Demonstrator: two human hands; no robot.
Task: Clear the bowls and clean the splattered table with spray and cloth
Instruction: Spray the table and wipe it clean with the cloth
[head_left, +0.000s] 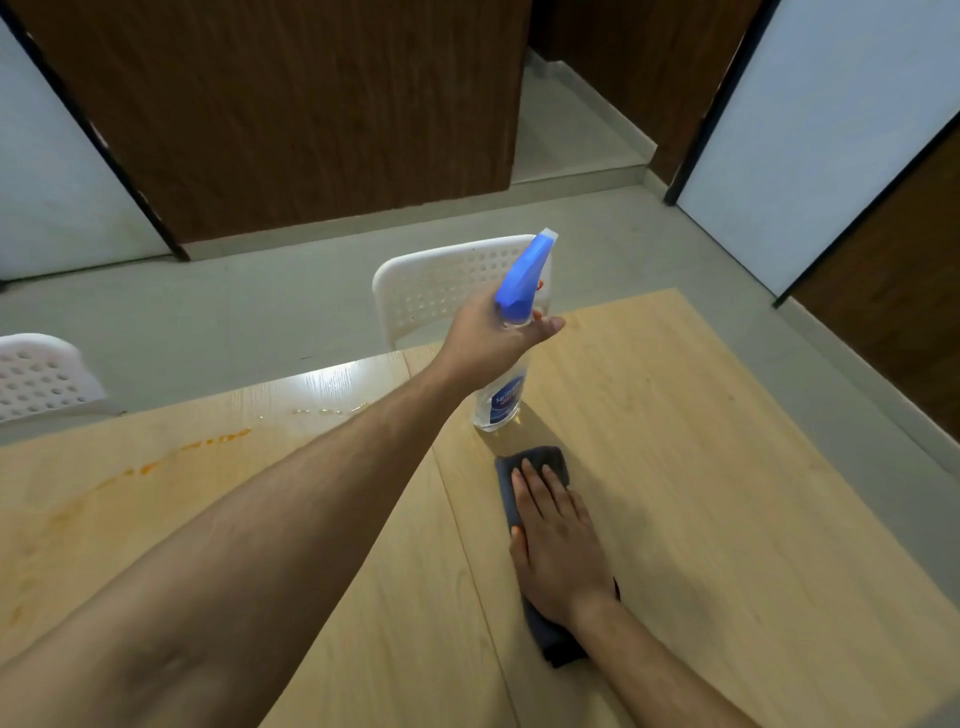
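- On the far half of the wooden table (701, 467), your left hand (488, 338) wraps the neck of the spray bottle (501, 400) just under its blue trigger head (522, 280); the thumb points forward, and the bottle's base looks to be touching or barely off the top.
- Nearer you, your right hand (556, 540) lies flat with fingers straight, pressing the dark cloth (540, 462) against the wood.
- Orange splatter (208, 447) runs across the left side of the table, with a few clear droplets (327, 411) beyond it, all well apart from bottle and cloth.
- No bowls show in view, so the clearing step looks finished; spraying seems to be the step in hand.
- Carry the bottle left until the nozzle sits over the stains before squeezing; where it stands now, it would wet clean wood.
- Keep the nozzle aimed down and away from the white chair (441, 291) behind.
- Mist lightly, then bring the cloth across flat and wipe along the streak, not across it.
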